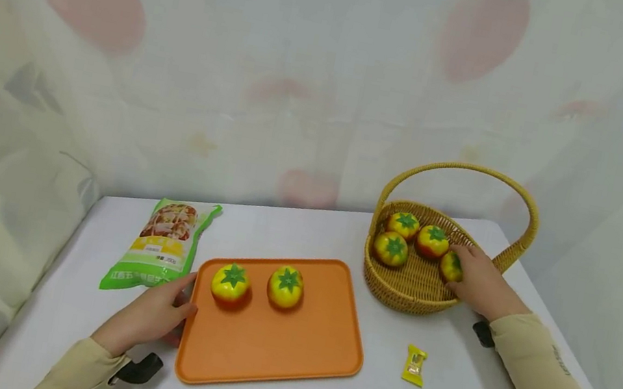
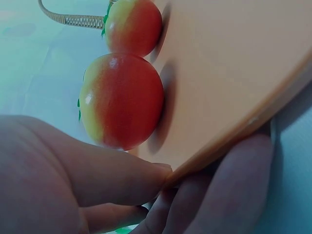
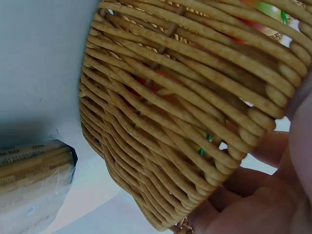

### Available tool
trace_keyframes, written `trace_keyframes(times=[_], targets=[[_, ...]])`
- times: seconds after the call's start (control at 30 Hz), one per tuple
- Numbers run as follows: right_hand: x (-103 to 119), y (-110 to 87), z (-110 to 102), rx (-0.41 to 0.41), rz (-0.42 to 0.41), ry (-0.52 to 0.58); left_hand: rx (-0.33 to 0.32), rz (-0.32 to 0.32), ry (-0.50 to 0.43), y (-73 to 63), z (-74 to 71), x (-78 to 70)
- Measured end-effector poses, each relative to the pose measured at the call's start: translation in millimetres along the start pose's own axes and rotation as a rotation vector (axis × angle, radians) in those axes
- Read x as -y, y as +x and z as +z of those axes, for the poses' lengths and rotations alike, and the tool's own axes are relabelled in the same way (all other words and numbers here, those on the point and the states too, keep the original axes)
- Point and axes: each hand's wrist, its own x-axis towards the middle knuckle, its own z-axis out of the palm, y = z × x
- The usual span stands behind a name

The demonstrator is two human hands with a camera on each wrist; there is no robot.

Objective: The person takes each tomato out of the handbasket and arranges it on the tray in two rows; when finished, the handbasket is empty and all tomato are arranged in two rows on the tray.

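Observation:
At the left edge of the orange tray [image 1: 318, 335], my left hand [image 1: 155, 314] pinches the rim, thumb on top and fingers beneath, as the left wrist view shows. Two yellow-and-red tomatoes [image 1: 230, 283] with green star-shaped tops stand on the tray, one of them, a near tomato [image 2: 122, 100], close to the thumb. My right hand [image 1: 480, 283] reaches into the wicker basket [image 1: 405, 300] and grips a tomato [image 1: 452, 266] on its right side. Three more tomatoes [image 1: 433, 242] lie in the basket. In the right wrist view, the woven wall [image 3: 180, 97] partly hides the curled fingers.
A green-and-white food bag [image 1: 161, 244] lies left of the tray, near the left hand. A small yellow wrapped candy [image 1: 415, 366] is between tray and right forearm. The basket's tall handle [image 1: 466, 167] arches above it. A printed curtain [image 1: 330, 86] hangs behind the table.

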Motion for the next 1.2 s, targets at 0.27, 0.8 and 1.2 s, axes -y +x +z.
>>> trace_keyframes(times=[0.27,0.8,1.2], targets=[[-2,2.4,3,-0.025,0.007,-0.039,-0.003,-0.014,0.004,1.9,0.7,0.2],[18,-15.7,-17,-0.089,-0.041,0.025,-0.01,0.0,0.008,-1.1,0.8,-0.5],[73,-32.8,-11,-0.232,-0.18,0.194,-0.02,-0.006,-0.024,-3.6,2.2,-1.6]])
